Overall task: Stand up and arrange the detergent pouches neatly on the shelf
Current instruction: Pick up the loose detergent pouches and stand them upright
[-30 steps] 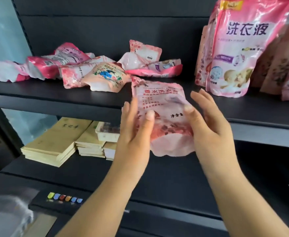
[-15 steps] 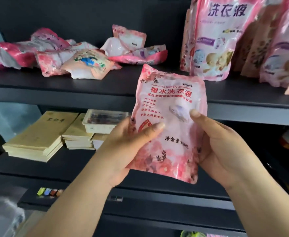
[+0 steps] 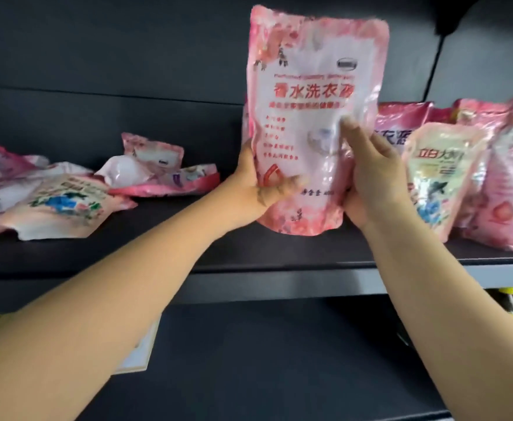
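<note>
Pink detergent pouch (image 3: 309, 86) upright over dark shelf (image 3: 279, 253), gripped by left hand (image 3: 255, 189) and right hand (image 3: 370, 174); standing pouches (image 3: 443, 177) right, fallen pouches (image 3: 66, 202) left.

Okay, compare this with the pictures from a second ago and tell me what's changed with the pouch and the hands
The pink pouch has gone from low in front of the shelf edge up to shelf level, upright, its bottom near the shelf, beside the standing pouches. The left hand and right hand kept their grip on its sides throughout. The fallen pouches on the left lie as before.
</note>
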`<state>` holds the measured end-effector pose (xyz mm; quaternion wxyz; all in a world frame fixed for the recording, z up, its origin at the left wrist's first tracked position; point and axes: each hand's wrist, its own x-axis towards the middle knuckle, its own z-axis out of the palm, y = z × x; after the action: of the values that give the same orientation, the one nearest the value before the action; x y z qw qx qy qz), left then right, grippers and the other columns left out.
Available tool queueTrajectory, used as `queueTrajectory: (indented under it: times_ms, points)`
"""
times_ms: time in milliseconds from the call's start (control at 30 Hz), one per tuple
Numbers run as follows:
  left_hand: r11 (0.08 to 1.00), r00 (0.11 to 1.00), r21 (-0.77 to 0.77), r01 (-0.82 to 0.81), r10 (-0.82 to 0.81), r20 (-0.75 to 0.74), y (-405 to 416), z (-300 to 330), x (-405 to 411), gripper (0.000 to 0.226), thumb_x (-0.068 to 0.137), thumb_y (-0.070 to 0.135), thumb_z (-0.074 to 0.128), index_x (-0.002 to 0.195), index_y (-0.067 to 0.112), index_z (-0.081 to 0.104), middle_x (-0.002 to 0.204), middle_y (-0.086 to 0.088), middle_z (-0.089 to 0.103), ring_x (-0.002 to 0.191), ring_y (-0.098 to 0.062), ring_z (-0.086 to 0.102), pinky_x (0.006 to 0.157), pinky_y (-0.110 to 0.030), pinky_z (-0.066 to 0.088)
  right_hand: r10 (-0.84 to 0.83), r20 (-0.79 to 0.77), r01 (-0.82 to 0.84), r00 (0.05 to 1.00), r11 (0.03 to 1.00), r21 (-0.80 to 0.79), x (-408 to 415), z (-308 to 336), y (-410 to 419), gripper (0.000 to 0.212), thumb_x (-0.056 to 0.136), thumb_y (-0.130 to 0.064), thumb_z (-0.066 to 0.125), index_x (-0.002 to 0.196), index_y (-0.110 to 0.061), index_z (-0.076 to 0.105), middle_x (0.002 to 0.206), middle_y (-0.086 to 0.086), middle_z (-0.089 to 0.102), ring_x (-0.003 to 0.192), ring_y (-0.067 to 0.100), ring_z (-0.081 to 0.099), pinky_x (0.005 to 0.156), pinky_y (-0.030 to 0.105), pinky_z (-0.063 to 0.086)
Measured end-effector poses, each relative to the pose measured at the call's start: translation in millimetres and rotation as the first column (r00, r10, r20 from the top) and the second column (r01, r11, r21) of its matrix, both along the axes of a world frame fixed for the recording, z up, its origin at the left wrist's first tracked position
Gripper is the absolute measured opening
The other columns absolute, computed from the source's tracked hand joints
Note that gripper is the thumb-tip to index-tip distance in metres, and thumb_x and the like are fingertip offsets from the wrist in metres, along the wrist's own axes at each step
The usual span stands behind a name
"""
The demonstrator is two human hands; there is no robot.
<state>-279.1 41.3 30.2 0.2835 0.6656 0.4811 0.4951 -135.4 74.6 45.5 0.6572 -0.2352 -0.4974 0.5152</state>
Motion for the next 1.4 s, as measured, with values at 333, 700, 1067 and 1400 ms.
queueTrajectory:
  times_ms: [333,700,1067,1400]
  points:
    - [0.994,0.987,-0.036,-0.108,0.102,-0.126,29.2,-37.9,19.9,0.109,0.075,0.032,0.071,0.144,0.015,-0.011,0.142,0.005,0.03,0.119,-0.007,0.034,0.099,-0.021,0.029,-0.007,0.094,0.015,0.996,0.996,-0.084,16.0,-28.5,32.5,0.021,0.089,-0.027,0.059,0.079,-0.01,0.065,0.071,0.001,0.072,0.072,0.02,0.069,0.077,0.04,0.058]
    - [0.989,0.984,-0.076,-0.127,0.116,-0.137,20.5,-39.5,16.5,0.098,0.076,0.034,0.068,0.144,0.022,-0.003,0.122,0.016,0.033,0.111,0.0,0.037,0.094,-0.018,0.034,-0.169,0.353,0.142,0.92,0.985,0.1,22.5,-54.2,30.1,0.032,0.078,-0.045,0.066,0.093,-0.017,0.062,0.098,0.013,0.068,0.095,0.029,0.065,0.088,0.05,0.051]
    - [0.994,0.846,0.016,-0.112,0.104,-0.522,-16.4,-11.4,-95.7,0.043,0.082,0.048,0.054,0.121,0.046,0.036,0.123,0.021,0.047,0.124,-0.003,0.042,0.105,-0.027,0.034,-0.478,0.362,0.286,0.8,0.835,0.469,-19.1,-19.7,-51.8,0.014,0.084,-0.023,0.063,0.091,-0.034,0.058,0.099,-0.017,0.059,0.093,-0.006,0.056,0.082,0.005,0.044]
    - [0.959,0.292,0.031,-0.282,0.117,-0.949,-35.3,-11.4,-254.5,0.044,0.078,0.067,0.025,0.101,0.039,0.05,0.126,0.008,0.051,0.119,-0.012,0.043,0.101,-0.029,0.032,-0.214,0.756,0.037,0.618,0.969,0.244,-172.9,-10.3,-40.4,0.012,0.086,-0.031,0.061,0.089,-0.021,0.067,0.088,-0.014,0.065,0.082,-0.002,0.056,0.067,0.009,0.041]
